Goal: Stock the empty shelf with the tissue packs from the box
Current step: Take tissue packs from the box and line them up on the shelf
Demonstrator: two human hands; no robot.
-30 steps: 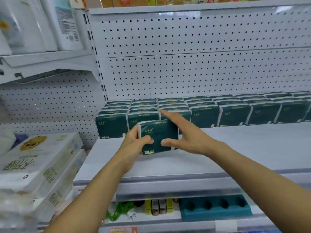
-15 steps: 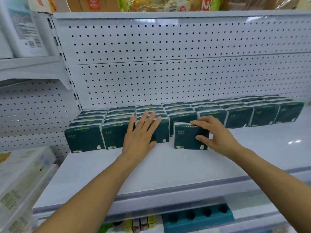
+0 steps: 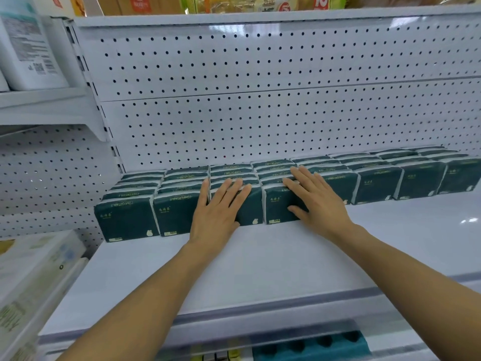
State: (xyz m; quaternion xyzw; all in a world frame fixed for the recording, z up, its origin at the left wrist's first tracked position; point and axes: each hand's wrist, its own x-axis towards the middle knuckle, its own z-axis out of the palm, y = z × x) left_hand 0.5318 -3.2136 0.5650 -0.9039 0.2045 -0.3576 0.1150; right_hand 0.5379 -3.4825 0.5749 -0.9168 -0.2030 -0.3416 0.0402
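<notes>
Where the white pegboard point(image 3: 260, 121) rises behind it, the white shelf point(image 3: 260, 261) runs wide across the view, its front part bare. Dark green tissue packs point(image 3: 377, 183) stand upright in rows along the back of the shelf, several deep, from the left upright out to the right edge of view; front faces carry a small pale mark low down, tops read "COMFORTABLE". White bulk packs point(image 3: 31, 277) lie stacked on a lower level at far left; more white packs point(image 3: 28, 48) sit on a higher shelf at upper left. Below the shelf lip, a teal tray point(image 3: 312, 347) with dark round holes, blurred. Both forearms reach in from the bottom edge. Left hand point(image 3: 218, 212): fingers straight and slightly spread, palm flat against the front face of the third front pack point(image 3: 250, 209) from the left, fingertips lying over its top edge; nothing gripped. Right hand point(image 3: 315, 199): fingers straight, laid over the top and front of the fourth front pack point(image 3: 278, 207), thumb against its front face low down, the pack's left half showing clear of the fingers; pressing, not clasping. Both packs stand in line with the front row, touching their neighbours.
</notes>
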